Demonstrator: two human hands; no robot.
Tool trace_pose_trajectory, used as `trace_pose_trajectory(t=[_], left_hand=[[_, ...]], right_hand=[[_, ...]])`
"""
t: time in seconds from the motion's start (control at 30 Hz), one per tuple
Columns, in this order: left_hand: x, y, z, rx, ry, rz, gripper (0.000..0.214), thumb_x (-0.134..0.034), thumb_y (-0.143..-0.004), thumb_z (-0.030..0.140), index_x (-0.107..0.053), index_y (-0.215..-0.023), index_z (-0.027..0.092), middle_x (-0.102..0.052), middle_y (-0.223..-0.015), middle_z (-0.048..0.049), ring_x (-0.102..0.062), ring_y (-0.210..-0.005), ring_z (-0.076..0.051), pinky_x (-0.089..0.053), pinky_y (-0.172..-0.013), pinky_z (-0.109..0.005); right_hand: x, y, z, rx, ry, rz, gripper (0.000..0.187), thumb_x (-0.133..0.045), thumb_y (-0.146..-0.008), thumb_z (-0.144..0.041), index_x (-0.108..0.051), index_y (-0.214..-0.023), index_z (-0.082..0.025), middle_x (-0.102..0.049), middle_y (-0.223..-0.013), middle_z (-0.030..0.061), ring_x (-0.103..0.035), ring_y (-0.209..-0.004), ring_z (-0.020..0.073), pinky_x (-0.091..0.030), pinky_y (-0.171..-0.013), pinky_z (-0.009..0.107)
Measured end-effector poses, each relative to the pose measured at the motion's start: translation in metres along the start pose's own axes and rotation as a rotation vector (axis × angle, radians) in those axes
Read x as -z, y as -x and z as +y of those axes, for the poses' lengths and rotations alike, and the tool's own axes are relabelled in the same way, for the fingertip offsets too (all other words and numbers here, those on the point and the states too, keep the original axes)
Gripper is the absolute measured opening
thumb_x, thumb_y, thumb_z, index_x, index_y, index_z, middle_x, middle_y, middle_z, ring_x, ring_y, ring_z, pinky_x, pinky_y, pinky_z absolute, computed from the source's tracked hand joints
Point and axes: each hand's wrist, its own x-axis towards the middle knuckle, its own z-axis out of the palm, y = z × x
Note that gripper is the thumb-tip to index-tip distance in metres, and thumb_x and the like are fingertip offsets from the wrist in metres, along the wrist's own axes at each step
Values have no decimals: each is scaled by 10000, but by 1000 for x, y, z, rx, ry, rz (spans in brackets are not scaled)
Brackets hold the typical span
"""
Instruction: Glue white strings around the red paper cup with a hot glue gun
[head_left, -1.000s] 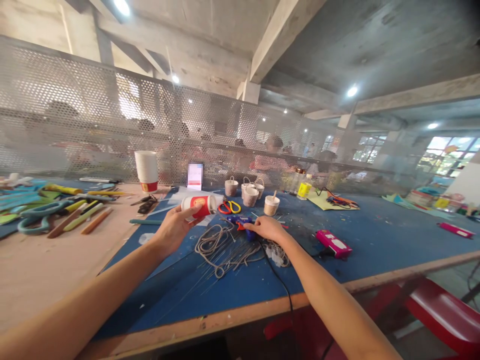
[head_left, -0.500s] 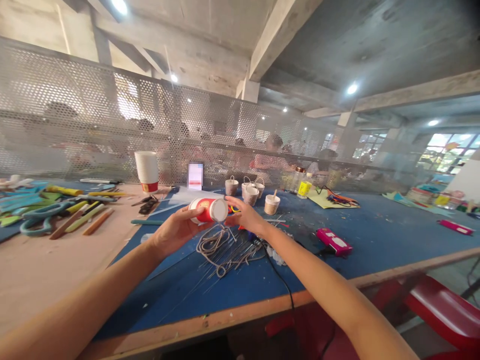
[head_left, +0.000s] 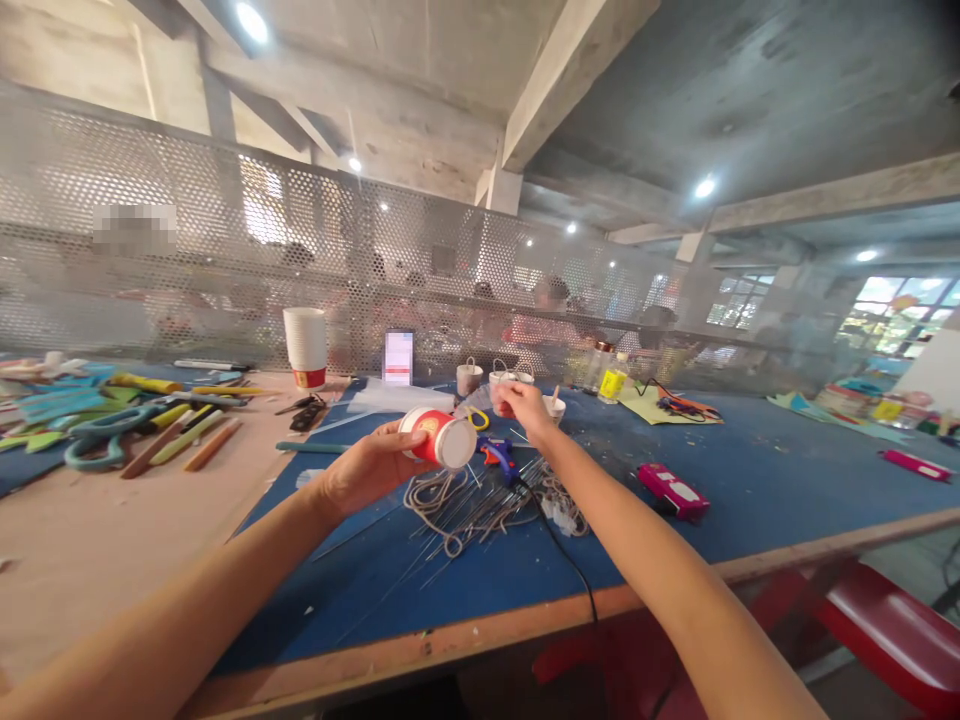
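Observation:
My left hand (head_left: 365, 468) is closed round a red-and-white paper cup (head_left: 439, 438), held on its side above the blue table (head_left: 750, 480) with its white base towards me. My right hand (head_left: 525, 403) reaches farther back, fingers curled on a small rope-wrapped cup (head_left: 504, 398) among a group of such cups (head_left: 469, 377). Below my hands lie a blue glue gun (head_left: 496, 455), a coil of rope (head_left: 435, 495) and a spread of thin sticks (head_left: 484, 505).
A black cord (head_left: 570, 570) runs from the glue gun over the table's front edge. A pink tool (head_left: 670, 487) lies at right; a paper cup stack (head_left: 305, 345), phone (head_left: 398, 357) and bottles (head_left: 609, 378) stand by the perforated screen. Coloured strips and sticks (head_left: 112, 430) cover the left. People sit behind the screen.
My right hand left the glue gun, passed the paper cup's base, and reached back to the small wrapped cups. My left hand turned the paper cup's base towards me.

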Motion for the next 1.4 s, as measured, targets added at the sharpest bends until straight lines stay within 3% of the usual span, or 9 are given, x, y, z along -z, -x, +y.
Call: trace_pose_trajectory(t=[0.17,0.33,0.63,0.9,1.1,1.2,1.27,1.33,1.4], left_hand=[[-3,2,-5,66,-56,-37,285,-797,-782,243,-810,-1031,105,-821,-935,-127,-739,-838,-242,-597,-842,-348],[-5,3,-5,98,-107,-42,274,-793,-795,260,-816,-1021,107,-824,-942,-122,-741,-846,-230,-586,-843,-309],[-4,2,-4,97,-133,-38,270,-771,-811,255,-821,-1041,123,-826,-1003,-140,-751,-891,-258,-589,-856,-324],[-5,3,-5,94,-103,-26,250,-809,-788,261,-831,-991,118,-825,-939,-147,-755,-847,-254,-592,-855,-322],[-9,4,-2,89,-123,-25,264,-822,-775,273,-832,-978,105,-824,-925,-133,-740,-825,-245,-589,-829,-313],[-9,4,-1,86,-119,-22,253,-801,-800,264,-829,-991,101,-823,-927,-128,-732,-825,-245,-585,-825,-323],[-8,3,-1,74,-102,-15,247,-796,-805,258,-827,-992,100,-823,-927,-132,-731,-838,-254,-581,-830,-332],[-6,3,-2,62,-86,2,228,-801,-797,251,-827,-967,102,-823,-913,-138,-732,-846,-266,-579,-836,-344],[-3,2,-2,51,-83,24,212,-798,-796,240,-826,-962,110,-822,-919,-138,-733,-860,-277,-578,-854,-365]], right_hand=[[45,-15,-14,115,-1,269,320,-772,-737,-463,-686,-851,-177,-715,-721,15,-616,-551,122,-512,-526,233],[74,-13,-28,237,11,372,351,-732,-776,-493,-690,-912,-173,-751,-863,62,-723,-747,164,-607,-729,293],[72,12,-16,400,335,246,273,-683,-832,-414,-760,-939,-175,-764,-1074,120,-717,-983,240,-541,-995,389],[71,14,-1,386,638,102,261,-547,-888,-183,-767,-1028,-201,-756,-1167,87,-694,-1078,217,-504,-1035,364],[70,21,2,377,833,89,351,-494,-859,-65,-768,-1035,-196,-739,-1199,108,-594,-1246,259,-365,-1156,427],[69,28,-3,350,883,87,303,-481,-933,-155,-740,-1085,-196,-730,-1184,117,-633,-1151,252,-420,-1073,395],[67,34,-7,303,902,38,242,-513,-963,-259,-733,-1048,-208,-758,-1051,94,-688,-963,228,-488,-913,339],[63,41,-10,237,912,-74,240,-594,-944,-394,-739,-873,-216,-757,-811,49,-687,-733,197,-488,-727,284],[58,49,-11,127,941,-268,390,-666,-888,-535,-695,-663,-217,-696,-606,21,-643,-580,176,-438,-611,260]])
